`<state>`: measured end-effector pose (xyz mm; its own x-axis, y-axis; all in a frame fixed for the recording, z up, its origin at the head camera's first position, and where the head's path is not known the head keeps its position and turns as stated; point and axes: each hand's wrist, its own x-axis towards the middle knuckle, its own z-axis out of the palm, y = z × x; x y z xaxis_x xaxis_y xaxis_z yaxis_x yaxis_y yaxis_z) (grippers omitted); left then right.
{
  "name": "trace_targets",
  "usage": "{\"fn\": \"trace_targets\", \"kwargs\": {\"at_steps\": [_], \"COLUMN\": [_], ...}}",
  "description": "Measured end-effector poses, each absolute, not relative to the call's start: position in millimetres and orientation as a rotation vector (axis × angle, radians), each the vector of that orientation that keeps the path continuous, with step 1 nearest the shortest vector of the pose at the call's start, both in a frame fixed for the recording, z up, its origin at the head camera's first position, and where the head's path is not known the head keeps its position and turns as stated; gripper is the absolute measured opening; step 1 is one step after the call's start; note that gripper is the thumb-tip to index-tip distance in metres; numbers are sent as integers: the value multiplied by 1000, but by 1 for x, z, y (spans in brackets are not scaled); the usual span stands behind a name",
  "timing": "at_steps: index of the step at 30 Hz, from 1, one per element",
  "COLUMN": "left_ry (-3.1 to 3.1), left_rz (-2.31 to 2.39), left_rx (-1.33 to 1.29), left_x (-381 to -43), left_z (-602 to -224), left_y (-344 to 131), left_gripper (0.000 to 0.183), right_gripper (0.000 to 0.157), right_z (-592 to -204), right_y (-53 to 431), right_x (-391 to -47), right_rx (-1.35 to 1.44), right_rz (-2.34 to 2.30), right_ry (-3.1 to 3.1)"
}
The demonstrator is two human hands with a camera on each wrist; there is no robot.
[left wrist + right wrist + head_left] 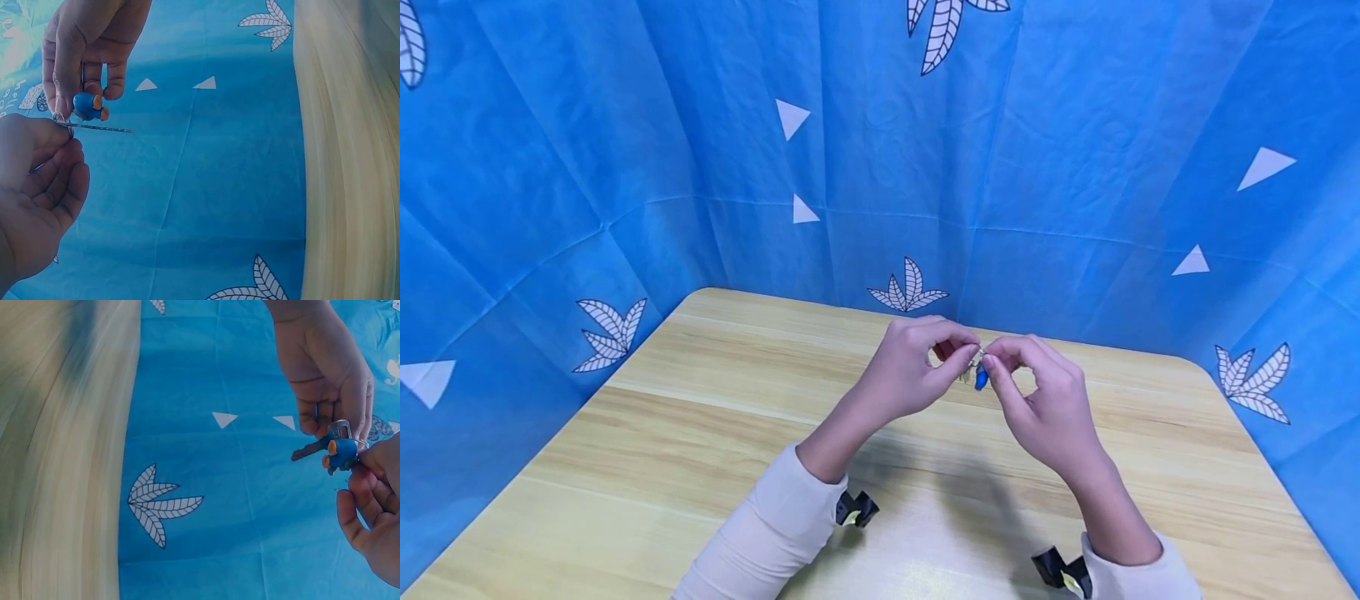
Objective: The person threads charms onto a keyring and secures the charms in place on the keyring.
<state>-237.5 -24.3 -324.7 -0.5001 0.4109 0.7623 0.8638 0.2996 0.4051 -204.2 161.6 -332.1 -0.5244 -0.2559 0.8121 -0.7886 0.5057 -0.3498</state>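
Observation:
Above the far part of the table, my left hand (917, 367) and right hand (1048, 400) meet fingertip to fingertip. Between them they pinch a thin metal key ring (59, 117), much of it covered by the fingers. A flat metal key (309, 450) hangs from it beside the left fingertips. By the right fingertips dangles a small blue figure charm (981, 377), whose orange parts show in both wrist views. In the left wrist view the key appears edge-on, just below the charm.
The wooden table (700, 433) has rounded far corners. A blue curtain (880, 150) with white leaves and triangles stands behind and beside it. Black camera mounts (856, 508) sit at both wrists, by the light sleeves.

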Motion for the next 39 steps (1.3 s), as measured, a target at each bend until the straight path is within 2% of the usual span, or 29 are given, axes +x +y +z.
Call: {"fn": "trace_targets", "kwargs": {"at_steps": [39], "left_ry": [-2104], "left_rz": [-1173], "left_rx": [-1146], "left_x": [-239], "left_z": [-320], "left_y": [-32], "left_gripper": [6], "right_gripper": [10], "right_z": [-330], "right_y": [159], "right_x": [-202], "right_rx": [865], "right_rz": [971], "right_ry": [-2040]}}
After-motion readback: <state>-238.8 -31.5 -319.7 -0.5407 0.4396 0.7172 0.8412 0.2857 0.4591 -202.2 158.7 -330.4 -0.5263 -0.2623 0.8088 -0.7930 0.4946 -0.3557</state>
